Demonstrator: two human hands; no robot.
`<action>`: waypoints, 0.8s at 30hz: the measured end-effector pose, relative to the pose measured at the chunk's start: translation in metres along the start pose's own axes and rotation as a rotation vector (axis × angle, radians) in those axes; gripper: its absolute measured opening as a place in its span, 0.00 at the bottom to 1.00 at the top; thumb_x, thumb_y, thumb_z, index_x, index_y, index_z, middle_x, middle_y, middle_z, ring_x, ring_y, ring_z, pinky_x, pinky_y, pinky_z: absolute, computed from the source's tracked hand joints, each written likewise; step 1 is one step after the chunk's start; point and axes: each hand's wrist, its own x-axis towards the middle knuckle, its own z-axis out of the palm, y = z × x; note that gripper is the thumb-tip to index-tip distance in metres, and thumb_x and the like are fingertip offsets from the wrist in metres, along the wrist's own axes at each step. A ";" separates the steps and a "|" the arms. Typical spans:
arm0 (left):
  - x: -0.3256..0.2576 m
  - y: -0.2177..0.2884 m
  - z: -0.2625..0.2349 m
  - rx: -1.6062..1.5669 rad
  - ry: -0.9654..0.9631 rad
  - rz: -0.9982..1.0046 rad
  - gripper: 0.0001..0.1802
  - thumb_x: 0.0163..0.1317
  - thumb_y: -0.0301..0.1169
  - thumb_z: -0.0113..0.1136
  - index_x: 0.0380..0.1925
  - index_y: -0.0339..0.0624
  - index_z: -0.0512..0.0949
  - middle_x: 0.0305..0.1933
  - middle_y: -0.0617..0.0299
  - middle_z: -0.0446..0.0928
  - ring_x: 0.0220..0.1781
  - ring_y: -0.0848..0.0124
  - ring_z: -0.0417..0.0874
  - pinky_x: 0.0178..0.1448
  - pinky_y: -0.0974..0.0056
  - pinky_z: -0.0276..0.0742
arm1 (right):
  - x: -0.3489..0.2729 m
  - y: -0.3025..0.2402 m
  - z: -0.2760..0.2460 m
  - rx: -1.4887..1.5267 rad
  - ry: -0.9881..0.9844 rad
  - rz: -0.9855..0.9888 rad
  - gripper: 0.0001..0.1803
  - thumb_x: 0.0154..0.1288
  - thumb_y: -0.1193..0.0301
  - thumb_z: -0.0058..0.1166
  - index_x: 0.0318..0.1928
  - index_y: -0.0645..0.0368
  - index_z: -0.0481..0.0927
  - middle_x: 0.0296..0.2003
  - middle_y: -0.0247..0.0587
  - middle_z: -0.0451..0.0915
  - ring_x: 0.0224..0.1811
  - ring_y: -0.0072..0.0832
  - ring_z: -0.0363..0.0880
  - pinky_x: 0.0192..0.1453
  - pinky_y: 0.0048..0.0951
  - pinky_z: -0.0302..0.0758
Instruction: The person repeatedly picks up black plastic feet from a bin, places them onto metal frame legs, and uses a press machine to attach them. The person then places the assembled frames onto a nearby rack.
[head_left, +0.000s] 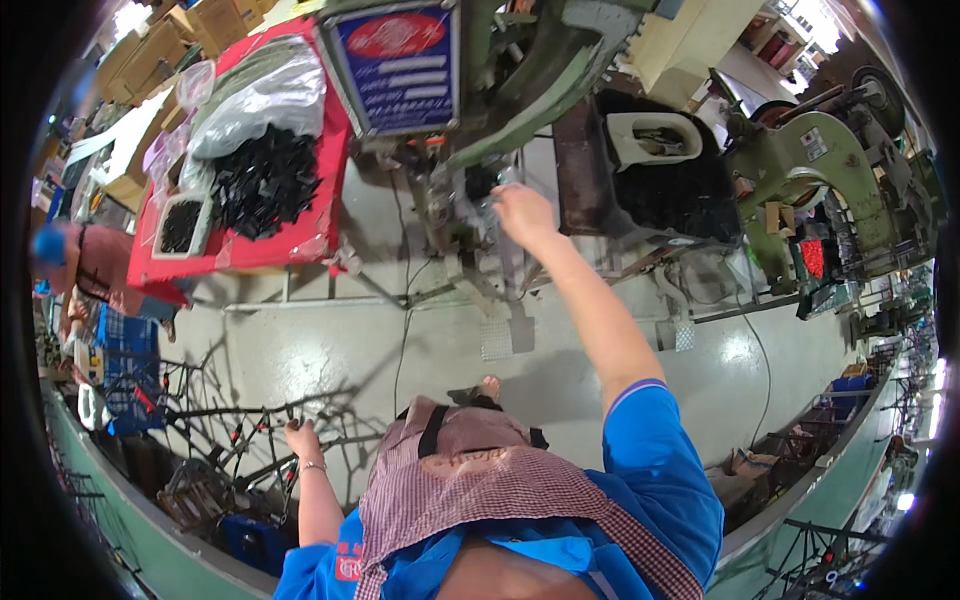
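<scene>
**Press station: right hand at the tooling, left hand at the frame**

Green cast-metal press [560, 105]: directly ahead of the seated person, presumably so its tooling falls within arm's reach.

Red-covered counter [285, 250]: left of the press. Beyond it in size order, a black folding frame of thin rods [215, 412] spreads at the person's left; whether the floor bears its weight cannot be told.

Wide black bin [665, 240]: right of the press, probably put there for easy reach.

Clear plastic bag [260, 105]: on the counter, behind and touching a loose heap of flat black pieces [265, 185]; the spread-out heap likely eases picking.

Cream plastic tub [622, 140]: in the bin, apparently keeping its small parts separate. Small white tray [180, 254]: counter's near left, holding small black pieces.

Left hand [301, 437]: appears closed on the frame, perhaps steadying it. Right hand [524, 215]: fingers bent at the tooling, beside a small dark piece [481, 183]; grip cannot be told.
</scene>
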 end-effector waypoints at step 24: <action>0.085 0.380 0.098 -0.064 -0.047 0.897 0.07 0.58 0.25 0.60 0.36 0.36 0.79 0.31 0.56 0.79 0.33 0.66 0.81 0.39 0.64 0.76 | 0.090 0.065 0.076 -0.559 -0.162 -0.245 0.25 0.59 0.58 0.51 0.56 0.52 0.73 0.56 0.46 0.71 0.60 0.43 0.65 0.63 0.44 0.63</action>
